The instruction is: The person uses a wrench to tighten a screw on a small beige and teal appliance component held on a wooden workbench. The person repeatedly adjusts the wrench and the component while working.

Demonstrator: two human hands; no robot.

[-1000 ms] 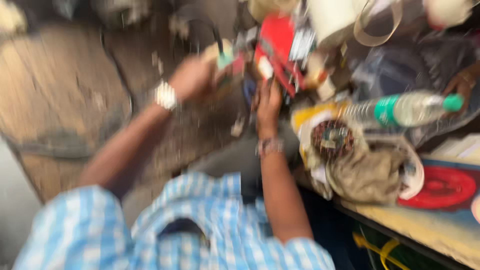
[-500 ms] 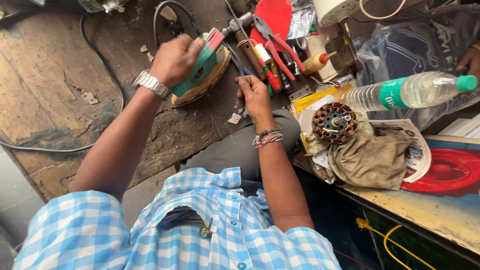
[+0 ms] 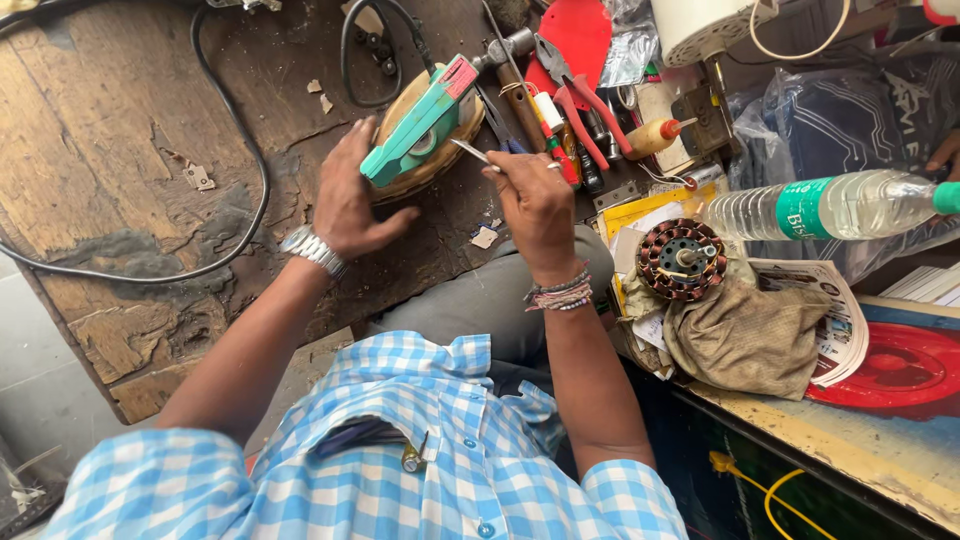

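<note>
One worn wooden bench (image 3: 120,200) fills the left side, one black cable (image 3: 240,150) looping over it. One olive cloth (image 3: 745,335) sits right of the person, one copper-wound motor stator (image 3: 682,260) on top of it. One clear plastic bottle (image 3: 830,205) with a green cap lies on its side above that. One red disc (image 3: 895,365) shows at the right edge.

One clothes iron (image 3: 420,130), teal handle, lies tilted on the bench ahead of the knees. Left hand (image 3: 350,205) rests at its rear, fingers loosely spread, fingertips touching the iron's edge. Right hand (image 3: 535,205) pinches one thin metal tool (image 3: 472,153), possibly a screwdriver or tweezers, tip at the iron's side. One red-handled pair of pliers (image 3: 575,95) lies behind.

Versus half a second ago: left hand was gripping the iron from above, now it's slid back beside it; right hand was lower with no visible tool, now raised to the iron.
</note>
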